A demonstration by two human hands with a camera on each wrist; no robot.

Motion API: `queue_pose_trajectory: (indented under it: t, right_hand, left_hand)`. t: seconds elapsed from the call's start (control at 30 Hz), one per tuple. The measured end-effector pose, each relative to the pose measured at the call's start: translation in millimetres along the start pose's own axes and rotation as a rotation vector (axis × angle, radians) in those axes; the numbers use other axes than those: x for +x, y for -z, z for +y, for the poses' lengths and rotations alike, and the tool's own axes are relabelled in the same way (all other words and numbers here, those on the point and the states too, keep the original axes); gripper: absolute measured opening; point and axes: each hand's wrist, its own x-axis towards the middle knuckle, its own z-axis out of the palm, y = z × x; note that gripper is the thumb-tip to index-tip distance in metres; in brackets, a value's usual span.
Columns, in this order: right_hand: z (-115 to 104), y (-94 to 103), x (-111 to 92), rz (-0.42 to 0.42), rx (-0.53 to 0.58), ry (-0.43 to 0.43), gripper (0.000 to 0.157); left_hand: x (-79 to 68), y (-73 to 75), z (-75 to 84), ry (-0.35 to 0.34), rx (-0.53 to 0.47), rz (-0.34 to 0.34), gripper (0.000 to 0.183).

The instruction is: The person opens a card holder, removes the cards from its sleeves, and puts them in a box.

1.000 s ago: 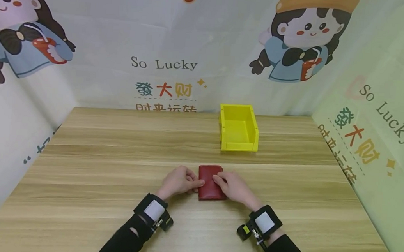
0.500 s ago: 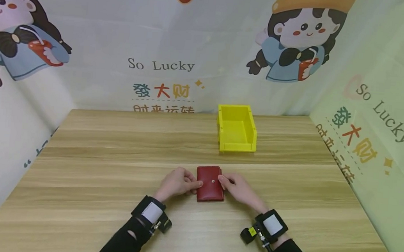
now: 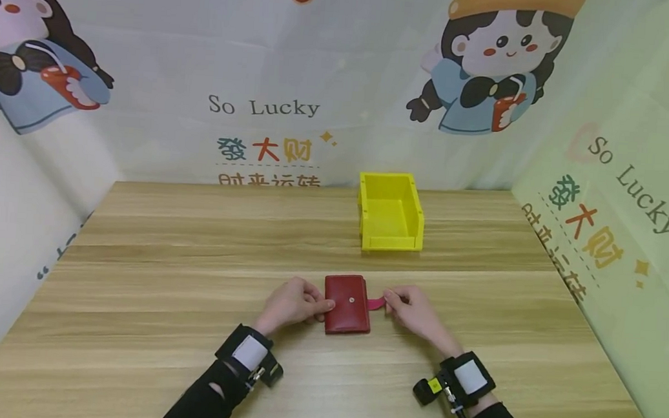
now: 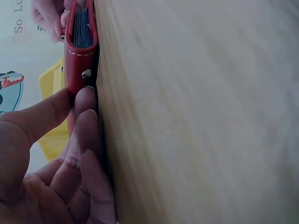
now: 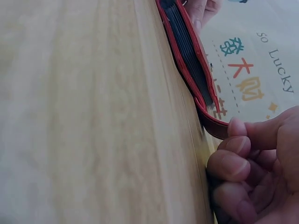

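A dark red card holder [image 3: 346,316] lies on the table in front of me, a small metal snap on its top cover. Its strap [image 3: 375,304] sticks out to the right, pink on the side that shows. My left hand [image 3: 293,306] pinches the holder's left edge, thumb on top and fingers against the side. Between thumb and fingertips, my right hand [image 3: 416,313] holds the strap's free end. In the right wrist view, dark layered sleeves [image 5: 191,58] show between the red covers, and the strap [image 5: 216,128] curves from the lower cover to the fingers.
A yellow open-front bin [image 3: 390,244] stands on the wooden table [image 3: 192,238] behind the card holder. Printed cloth walls [image 3: 162,93] rise at the back and both sides.
My right hand has moved off the cover to the right, pulling the strap outward. The snap on the cover has come into sight. The left hand keeps its hold on the left edge.
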Motion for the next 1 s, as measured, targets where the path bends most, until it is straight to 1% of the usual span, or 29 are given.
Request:
queue_pose_trajectory:
  t: [0.07, 0.2, 0.4, 0.57, 0.67, 0.73, 0.8, 0.83, 0.87, 0.93, 1.0]
  right_hand:
    - [0, 2.0, -1, 0.020, -0.066, 0.013, 0.037]
    - [-2, 5.0, -4, 0.033, -0.143, 0.005, 0.038]
    - [-4, 7.4, -6, 0.051, -0.222, -0.037, 0.043]
    - [-4, 6.7, -5, 0.080, -0.257, -0.061, 0.048]
    - [-7, 3.7, -4, 0.141, -0.298, -0.059, 0.039]
    - [-10, -0.2, -2, 0.179, -0.336, -0.029, 0.026]
    - [-13, -5.3, 1, 0.201, -0.355, 0.019, 0.011]
    - [-15, -8.3, 2, 0.199, -0.348, 0.035, 0.005]
    - [-17, -11.1, 2, 0.184, -0.321, 0.042, 0.003]
    - [-20, -16.9, 4, 0.145, -0.244, 0.040, 0.009]
    - [-24, -21.8, 6, 0.106, -0.165, 0.013, 0.014]
  left_hand:
    - [0.2, 0.6, -0.1, -0.005, -0.002, 0.000, 0.022]
    - [0.2, 1.4, 0.3, -0.009, -0.005, -0.002, 0.023]
    - [0.9, 1.9, 1.4, -0.016, 0.006, 0.003, 0.023]
    - [1.4, 2.7, 2.8, -0.013, 0.016, 0.008, 0.022]
    - [1.5, 3.0, 3.1, -0.011, 0.014, 0.011, 0.022]
    - [1.4, 2.8, 2.4, -0.008, 0.012, 0.013, 0.023]
    - [1.0, 2.0, 1.6, -0.006, 0.007, 0.014, 0.023]
    - [0.7, 1.5, 1.2, -0.005, 0.005, 0.013, 0.023]
    - [0.3, 0.8, 0.9, -0.007, 0.005, 0.011, 0.023]
    - [-0.6, 0.0, 0.4, -0.013, -0.001, 0.010, 0.023]
    - [-0.8, 0.8, 0.0, -0.016, -0.005, 0.012, 0.023]
